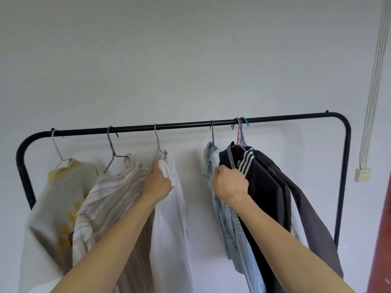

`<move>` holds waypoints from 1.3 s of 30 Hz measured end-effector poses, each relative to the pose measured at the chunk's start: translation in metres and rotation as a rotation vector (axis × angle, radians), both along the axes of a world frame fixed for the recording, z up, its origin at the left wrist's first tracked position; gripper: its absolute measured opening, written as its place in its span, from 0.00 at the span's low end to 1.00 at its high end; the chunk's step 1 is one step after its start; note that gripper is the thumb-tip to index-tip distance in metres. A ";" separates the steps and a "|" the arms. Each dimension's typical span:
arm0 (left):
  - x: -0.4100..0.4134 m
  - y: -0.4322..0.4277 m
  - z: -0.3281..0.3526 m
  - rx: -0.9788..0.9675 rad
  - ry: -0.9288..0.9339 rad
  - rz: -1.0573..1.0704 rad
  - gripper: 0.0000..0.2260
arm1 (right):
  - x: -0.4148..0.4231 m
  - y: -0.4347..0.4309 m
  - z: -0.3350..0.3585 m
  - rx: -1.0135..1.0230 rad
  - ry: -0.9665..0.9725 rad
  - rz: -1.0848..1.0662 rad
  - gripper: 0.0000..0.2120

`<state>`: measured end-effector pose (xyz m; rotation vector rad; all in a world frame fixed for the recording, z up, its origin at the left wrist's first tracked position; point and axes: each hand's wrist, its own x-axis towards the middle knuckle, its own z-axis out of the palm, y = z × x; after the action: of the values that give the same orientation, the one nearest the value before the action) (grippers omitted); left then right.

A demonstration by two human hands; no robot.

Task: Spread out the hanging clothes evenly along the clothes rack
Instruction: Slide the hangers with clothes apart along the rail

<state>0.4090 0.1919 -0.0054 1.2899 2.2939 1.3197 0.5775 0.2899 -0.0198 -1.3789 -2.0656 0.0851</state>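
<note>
A black clothes rack (pixel 190 124) runs across the view in front of a white wall. From the left hang a cream shirt with yellow print (pixel 57 197), a striped shirt (pixel 110 195) and a white shirt (pixel 173 208). Right of a gap hang a light blue striped shirt (pixel 211 161), a black top with a striped collar (pixel 262 187) and a dark grey garment (pixel 313 218), their hangers bunched together. My left hand (pixel 157 182) is closed on the white shirt's shoulder. My right hand (pixel 229 182) grips the collar of the black top, beside the blue shirt.
White cable ducts (pixel 374 81) run down the wall at the right to a socket (pixel 362 174). A dark red post (pixel 380 240) stands at the right edge. The bar is bare between the white and blue shirts and right of the bunched hangers.
</note>
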 end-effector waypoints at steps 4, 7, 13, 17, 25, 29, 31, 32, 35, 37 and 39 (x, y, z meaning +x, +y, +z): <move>-0.001 -0.004 0.000 -0.016 -0.001 0.004 0.33 | -0.012 -0.006 -0.003 -0.011 0.021 0.003 0.14; -0.003 -0.006 0.001 -0.012 0.013 0.012 0.34 | -0.012 -0.008 -0.004 -0.011 0.036 0.008 0.14; -0.006 -0.011 0.001 -0.030 0.011 0.030 0.36 | -0.015 -0.011 -0.006 0.011 0.043 0.025 0.16; -0.007 -0.014 0.001 -0.021 -0.003 0.022 0.36 | -0.023 -0.016 -0.008 0.008 0.035 0.055 0.16; -0.011 -0.016 0.001 0.011 -0.024 0.006 0.36 | -0.035 -0.023 -0.007 -0.025 0.036 0.082 0.16; -0.009 -0.015 0.000 0.017 -0.016 0.008 0.35 | -0.038 -0.024 -0.006 -0.053 0.032 0.086 0.15; -0.008 -0.014 -0.001 0.020 -0.014 0.005 0.35 | -0.038 -0.023 -0.007 -0.060 0.021 0.081 0.14; -0.008 -0.012 -0.001 0.022 -0.012 0.000 0.36 | -0.038 -0.023 -0.006 -0.063 0.019 0.076 0.14; -0.007 -0.009 -0.003 0.026 -0.015 -0.016 0.36 | -0.036 -0.023 -0.005 -0.068 0.017 0.066 0.15; -0.007 -0.008 -0.003 0.024 -0.023 -0.025 0.36 | -0.035 -0.022 -0.004 -0.071 0.015 0.064 0.15; -0.007 -0.007 -0.004 0.021 -0.015 -0.035 0.36 | -0.032 -0.021 -0.004 -0.072 0.011 0.062 0.15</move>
<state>0.4017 0.1851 -0.0098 1.3160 2.2428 1.3414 0.5453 0.2691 -0.0236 -1.3540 -2.1144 0.1952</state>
